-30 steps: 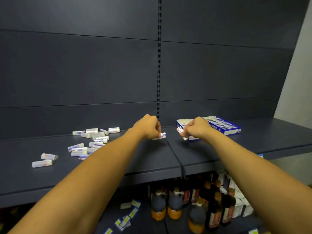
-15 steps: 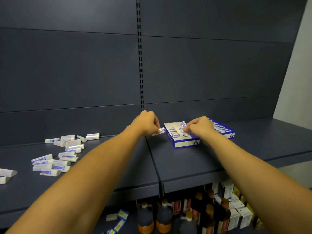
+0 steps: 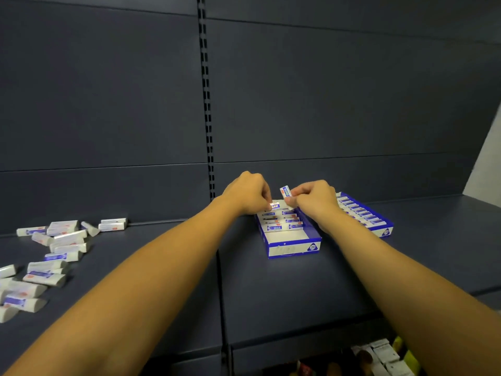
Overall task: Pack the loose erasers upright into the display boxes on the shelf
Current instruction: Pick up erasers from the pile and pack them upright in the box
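Left hand (image 3: 248,192) pinching an eraser (image 3: 274,205) low over the back rows of the half-filled display box (image 3: 294,246), likely seating it upright. Right hand (image 3: 311,198) gripping a second eraser (image 3: 285,191) just above the box, probably queued next. Loose erasers (image 3: 61,244) well left of the box.

Both bare forearms reach forward, nearly straight, and the hands meet close together. The left hand (image 3: 248,192) has its fingers curled downward, pinching something small at the fingertips. The right hand (image 3: 311,198) pinches too, knuckles up.
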{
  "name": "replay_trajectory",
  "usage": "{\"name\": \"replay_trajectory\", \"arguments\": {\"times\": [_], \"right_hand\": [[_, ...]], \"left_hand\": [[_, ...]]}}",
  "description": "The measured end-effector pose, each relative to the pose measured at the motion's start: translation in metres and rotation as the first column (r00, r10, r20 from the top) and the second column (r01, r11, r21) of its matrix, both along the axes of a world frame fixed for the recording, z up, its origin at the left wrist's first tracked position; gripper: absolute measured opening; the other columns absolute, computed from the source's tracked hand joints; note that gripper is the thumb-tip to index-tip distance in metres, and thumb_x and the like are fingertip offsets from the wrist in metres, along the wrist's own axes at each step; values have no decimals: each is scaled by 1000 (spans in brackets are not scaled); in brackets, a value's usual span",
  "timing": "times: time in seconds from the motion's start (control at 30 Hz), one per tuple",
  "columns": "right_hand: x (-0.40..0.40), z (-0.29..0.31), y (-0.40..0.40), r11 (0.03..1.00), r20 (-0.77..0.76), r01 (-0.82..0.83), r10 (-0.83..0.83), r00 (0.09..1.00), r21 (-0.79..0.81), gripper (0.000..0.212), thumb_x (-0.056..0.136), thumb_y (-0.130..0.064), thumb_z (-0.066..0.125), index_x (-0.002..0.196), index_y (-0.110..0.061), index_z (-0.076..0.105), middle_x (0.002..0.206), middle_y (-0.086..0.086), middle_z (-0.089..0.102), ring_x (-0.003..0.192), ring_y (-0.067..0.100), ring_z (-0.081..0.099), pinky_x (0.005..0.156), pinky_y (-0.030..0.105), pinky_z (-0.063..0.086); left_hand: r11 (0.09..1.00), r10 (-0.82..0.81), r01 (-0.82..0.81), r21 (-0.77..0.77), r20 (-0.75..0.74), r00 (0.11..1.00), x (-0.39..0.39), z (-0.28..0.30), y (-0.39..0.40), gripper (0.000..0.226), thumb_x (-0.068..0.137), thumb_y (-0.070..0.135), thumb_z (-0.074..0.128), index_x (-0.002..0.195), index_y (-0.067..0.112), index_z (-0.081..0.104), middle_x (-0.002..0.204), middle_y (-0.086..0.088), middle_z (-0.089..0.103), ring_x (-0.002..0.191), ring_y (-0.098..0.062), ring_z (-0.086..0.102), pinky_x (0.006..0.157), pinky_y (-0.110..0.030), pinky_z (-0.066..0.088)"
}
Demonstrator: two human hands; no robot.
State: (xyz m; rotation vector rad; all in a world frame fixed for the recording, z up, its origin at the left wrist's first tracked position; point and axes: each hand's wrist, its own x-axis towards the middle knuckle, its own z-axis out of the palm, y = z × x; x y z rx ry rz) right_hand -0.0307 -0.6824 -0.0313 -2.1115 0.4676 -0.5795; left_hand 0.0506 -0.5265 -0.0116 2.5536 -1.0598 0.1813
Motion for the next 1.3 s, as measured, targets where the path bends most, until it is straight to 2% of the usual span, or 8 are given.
{"name": "replay_trajectory", "arguments": {"times": [0.1, 0.23, 0.43, 0.5, 0.6, 0.8, 0.9, 1.3], "right_hand": [[17, -10, -9, 999, 29, -32, 31, 999, 37, 18, 84, -22, 80, 101, -18, 74, 93, -4, 67, 79, 10, 62, 59, 20, 44], [33, -20, -25, 991, 37, -87, 84, 996, 101, 12, 83, -23, 81, 90, -25, 71, 89, -6, 69, 76, 10, 66, 60, 22, 48], [40, -29, -40, 958, 78, -187, 174, 982, 218, 12, 83, -26, 81, 86, -29, 70, 88, -8, 73, 77, 13, 71, 62, 25, 54], [42, -34, -39, 948, 92, -210, 193, 977, 240, 12, 82, -26, 82, 85, -30, 71, 86, -8, 73, 76, 14, 72, 62, 26, 55], [46, -41, -36, 948, 125, -221, 197, 972, 227, 12, 82, -27, 82, 91, -28, 74, 83, -11, 72, 76, 12, 71, 63, 25, 55], [49, -47, -30, 950, 136, -284, 266, 954, 128, 11, 82, -25, 81, 84, -30, 72, 75, -14, 73, 67, 5, 71, 62, 23, 56], [50, -48, -30, 958, 118, -272, 261, 958, 92, 15, 84, -29, 80, 80, -34, 67, 77, -14, 72, 69, 7, 71, 62, 25, 58], [50, -49, -34, 962, 47, -263, 260, 965, 73, 18, 84, -34, 79, 96, -30, 66, 74, -21, 63, 69, 4, 68, 56, 20, 52]], "left_hand": [[1000, 8, -8, -10, -34, 999, 1, -12, -14, 6, 82, 20, 77, 87, 21, 79, 85, 8, 74, 81, -10, 68, 81, -37, 60], [997, 51, -56, -44, -94, 994, 4, -27, -20, 8, 82, 20, 77, 88, 23, 80, 87, 8, 75, 82, -10, 68, 81, -35, 60], [981, 116, -133, -143, -122, 986, 1, -43, -11, 12, 82, 23, 81, 93, 24, 82, 90, 11, 76, 82, -4, 66, 73, -15, 51], [980, 111, -129, -148, -123, 986, -1, -45, -10, 13, 82, 23, 81, 94, 26, 81, 90, 13, 74, 83, -1, 64, 68, -5, 42], [978, 97, -115, -177, -104, 990, -5, -47, -10, 12, 82, 24, 82, 93, 27, 81, 87, 14, 72, 80, 6, 59, 63, -1, 37], [994, 86, -89, -63, -45, 995, -13, -56, -12, 12, 84, 24, 78, 96, 26, 82, 92, 12, 75, 80, -4, 55, 66, -6, 34], [994, 102, -102, -37, -21, 995, -13, -57, -10, 14, 86, 22, 75, 98, 26, 81, 94, 12, 74, 87, -6, 50, 75, -18, 37], [988, 104, -110, 109, 61, 993, -17, -55, -15, 21, 90, 21, 72, 110, 22, 79, 110, 5, 73, 101, -6, 48, 89, -28, 50]]}}
